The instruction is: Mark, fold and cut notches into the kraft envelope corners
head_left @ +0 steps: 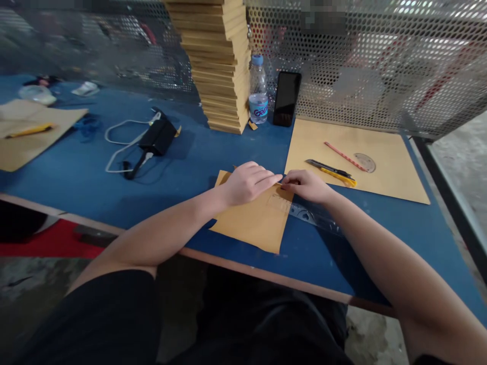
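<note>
A piece of brown kraft paper (pixel 251 223) lies in front of me near the table's front edge, its far edge raised or folded under my hands. My left hand (pixel 249 183) rests across its far part with the fingers stretched out toward the right. At the far right corner, my right hand (pixel 306 185) is closed in a pinch on the paper's edge, and the fingertips of both hands almost meet. A clear plastic ruler (pixel 304 214) with cut-out shapes reaches from the paper to below my right wrist.
A tall stack of brown boards (pixel 220 66) stands at the back beside a water bottle (pixel 258 96) and a leaning phone (pixel 287 99). A brown sheet (pixel 395 175) at right bears a yellow utility knife (pixel 335 173), a red-patterned strip (pixel 344 156) and a protractor (pixel 366 162). A black adapter (pixel 158 136) lies left.
</note>
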`<action>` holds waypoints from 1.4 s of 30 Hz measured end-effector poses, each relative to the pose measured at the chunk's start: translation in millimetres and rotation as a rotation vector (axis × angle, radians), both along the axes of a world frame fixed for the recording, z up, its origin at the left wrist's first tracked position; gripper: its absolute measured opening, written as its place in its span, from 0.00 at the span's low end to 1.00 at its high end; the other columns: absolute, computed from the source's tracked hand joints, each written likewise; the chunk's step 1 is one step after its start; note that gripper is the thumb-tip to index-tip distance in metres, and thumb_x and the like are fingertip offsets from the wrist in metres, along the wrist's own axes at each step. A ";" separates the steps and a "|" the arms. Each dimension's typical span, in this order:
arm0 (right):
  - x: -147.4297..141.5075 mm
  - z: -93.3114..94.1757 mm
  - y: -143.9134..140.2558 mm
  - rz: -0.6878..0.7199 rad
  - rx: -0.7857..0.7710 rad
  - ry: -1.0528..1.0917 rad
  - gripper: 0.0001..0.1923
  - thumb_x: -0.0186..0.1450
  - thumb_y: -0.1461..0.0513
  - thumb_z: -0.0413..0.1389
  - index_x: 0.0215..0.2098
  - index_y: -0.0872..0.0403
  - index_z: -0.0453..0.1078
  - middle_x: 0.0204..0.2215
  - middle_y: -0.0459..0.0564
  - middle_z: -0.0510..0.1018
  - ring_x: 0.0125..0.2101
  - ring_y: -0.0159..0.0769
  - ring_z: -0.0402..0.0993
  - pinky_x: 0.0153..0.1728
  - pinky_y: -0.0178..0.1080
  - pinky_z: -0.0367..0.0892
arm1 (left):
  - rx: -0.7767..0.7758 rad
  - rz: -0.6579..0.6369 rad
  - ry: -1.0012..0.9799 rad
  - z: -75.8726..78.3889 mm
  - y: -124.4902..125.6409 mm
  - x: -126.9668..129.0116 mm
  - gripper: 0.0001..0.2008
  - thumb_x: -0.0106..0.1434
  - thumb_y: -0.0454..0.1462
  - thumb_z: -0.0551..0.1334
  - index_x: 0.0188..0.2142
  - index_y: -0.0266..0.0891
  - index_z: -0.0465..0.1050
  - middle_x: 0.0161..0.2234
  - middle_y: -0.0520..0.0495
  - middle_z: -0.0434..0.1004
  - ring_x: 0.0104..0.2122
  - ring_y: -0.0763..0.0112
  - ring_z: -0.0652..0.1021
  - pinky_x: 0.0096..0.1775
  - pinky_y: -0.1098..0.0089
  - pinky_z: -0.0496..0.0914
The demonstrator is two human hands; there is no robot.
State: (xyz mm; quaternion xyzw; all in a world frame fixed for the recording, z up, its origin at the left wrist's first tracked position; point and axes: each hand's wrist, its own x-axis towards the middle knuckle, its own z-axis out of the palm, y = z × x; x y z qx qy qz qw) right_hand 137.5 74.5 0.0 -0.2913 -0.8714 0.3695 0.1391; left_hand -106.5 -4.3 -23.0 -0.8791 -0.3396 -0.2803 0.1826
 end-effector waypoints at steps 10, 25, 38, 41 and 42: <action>2.1 -6.2 11.1 0.099 -0.093 0.009 0.09 0.58 0.59 0.59 0.34 0.52 0.80 0.33 0.49 0.83 0.32 0.37 0.74 0.36 0.41 0.66 | 0.080 -0.039 0.008 -2.5 1.1 -1.2 0.14 0.79 0.33 0.54 0.58 0.42 0.74 0.44 0.46 0.87 0.39 0.68 0.84 0.43 0.63 0.72; 5.2 -0.3 11.3 0.095 -0.125 0.037 0.06 0.56 0.59 0.61 0.32 0.51 0.79 0.32 0.48 0.82 0.33 0.37 0.74 0.38 0.40 0.66 | 0.056 -0.029 0.012 -10.8 2.0 -1.9 0.14 0.79 0.33 0.54 0.58 0.42 0.74 0.44 0.46 0.87 0.39 0.67 0.84 0.44 0.62 0.71; 2.9 -7.9 -14.4 -0.194 -0.300 0.343 0.06 0.64 0.59 0.56 0.39 0.51 0.71 0.26 0.42 0.68 0.25 0.31 0.63 0.30 0.39 0.60 | 0.017 -0.024 -0.116 -0.9 -0.4 8.1 0.18 0.77 0.41 0.59 0.62 0.37 0.69 0.52 0.36 0.83 0.48 0.57 0.84 0.46 0.59 0.74; -1.3 -5.5 -26.4 -0.166 -0.306 0.378 0.12 0.61 0.62 0.57 0.44 0.50 0.70 0.30 0.42 0.69 0.27 0.31 0.64 0.31 0.39 0.61 | -0.004 -0.074 -0.148 -1.5 -4.1 10.4 0.21 0.77 0.46 0.60 0.63 0.39 0.68 0.50 0.38 0.84 0.45 0.59 0.85 0.43 0.62 0.75; -2.7 -4.2 -30.3 -0.151 -0.305 0.385 0.13 0.61 0.63 0.58 0.44 0.50 0.69 0.32 0.44 0.70 0.29 0.32 0.65 0.32 0.39 0.62 | -0.012 -0.095 -0.158 -2.3 -4.9 11.0 0.21 0.77 0.47 0.61 0.63 0.39 0.69 0.49 0.39 0.85 0.43 0.60 0.85 0.41 0.63 0.76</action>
